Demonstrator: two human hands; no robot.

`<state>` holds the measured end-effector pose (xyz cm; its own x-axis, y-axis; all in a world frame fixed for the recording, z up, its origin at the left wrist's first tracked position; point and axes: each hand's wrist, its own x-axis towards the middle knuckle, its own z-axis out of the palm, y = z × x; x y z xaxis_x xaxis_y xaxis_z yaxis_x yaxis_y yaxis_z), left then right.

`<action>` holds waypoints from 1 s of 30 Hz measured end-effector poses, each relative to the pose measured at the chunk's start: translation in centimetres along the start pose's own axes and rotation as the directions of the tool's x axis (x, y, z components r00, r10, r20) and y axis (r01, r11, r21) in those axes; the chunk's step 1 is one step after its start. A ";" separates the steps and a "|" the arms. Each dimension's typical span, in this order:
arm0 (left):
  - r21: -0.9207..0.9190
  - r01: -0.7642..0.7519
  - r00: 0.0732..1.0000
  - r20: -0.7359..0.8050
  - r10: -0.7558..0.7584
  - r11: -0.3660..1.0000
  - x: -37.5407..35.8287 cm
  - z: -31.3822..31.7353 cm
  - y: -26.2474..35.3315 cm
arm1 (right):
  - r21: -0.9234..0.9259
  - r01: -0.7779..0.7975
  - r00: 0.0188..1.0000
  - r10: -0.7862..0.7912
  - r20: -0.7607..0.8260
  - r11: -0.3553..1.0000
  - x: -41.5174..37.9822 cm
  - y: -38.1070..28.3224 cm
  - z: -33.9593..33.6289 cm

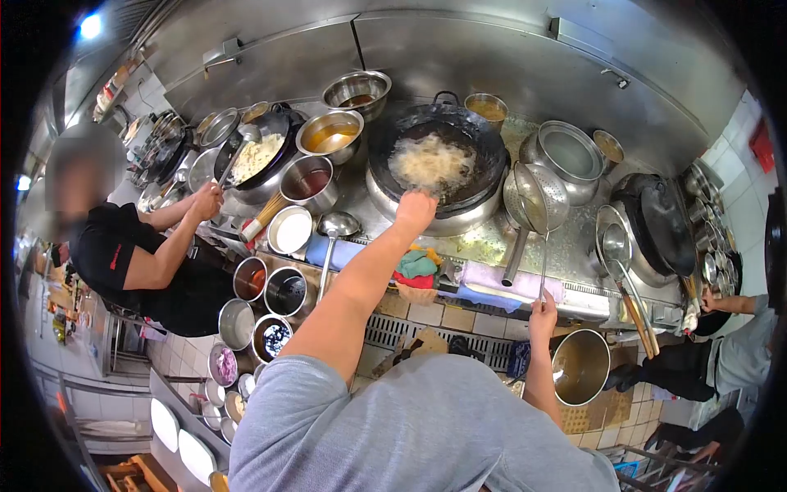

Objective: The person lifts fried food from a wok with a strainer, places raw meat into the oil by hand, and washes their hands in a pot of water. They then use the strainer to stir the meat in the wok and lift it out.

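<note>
My left hand (pixel 418 211) is closed above the near rim of a large black wok (pixel 385 176). What it holds, if anything, is hidden. Pale food (pixel 433 162) bubbles in oil in the middle of that wok. On the right, my right hand (pixel 542 318) grips the long thin handle of a ladle (pixel 531 203). The ladle's bowl is raised in front of a perforated strainer (pixel 557 193). The strainer lies on the steel stove top, its thick handle pointing toward me.
A co-worker (pixel 135 254) at left works a wok of pale food (pixel 258 157). Nearby are a bowl of amber liquid (pixel 329 134), a resting ladle (pixel 338 225) and several pots. At right are a lidded-looking wok (pixel 668 225), a large pot (pixel 580 367) and another person (pixel 742 344).
</note>
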<state>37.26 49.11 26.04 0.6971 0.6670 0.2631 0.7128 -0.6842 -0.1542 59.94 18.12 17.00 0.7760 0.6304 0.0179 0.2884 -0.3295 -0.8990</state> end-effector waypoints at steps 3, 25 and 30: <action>-0.011 0.019 0.998 0.063 -0.018 1.000 -0.1 -0.7 -0.2 | -0.101 0.056 0.995 -0.064 -0.074 0.993 0.4 0.1 1.3; -0.514 0.027 0.980 -0.155 -0.124 0.857 -11.2 -3.8 1.9 | -0.017 -0.254 0.965 0.252 -0.079 0.967 -3.4 15.8 1.0; -0.698 0.394 0.919 0.282 -0.276 0.598 -26.8 2.6 1.9 | -0.338 -0.713 0.506 0.785 0.357 0.614 -12.0 20.5 -2.6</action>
<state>20.14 30.68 16.23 0.4657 0.8848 0.0153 0.6470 -0.3522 0.6762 58.02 1.97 -0.49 0.4191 0.3117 -0.8528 -0.1865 -0.8897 -0.4168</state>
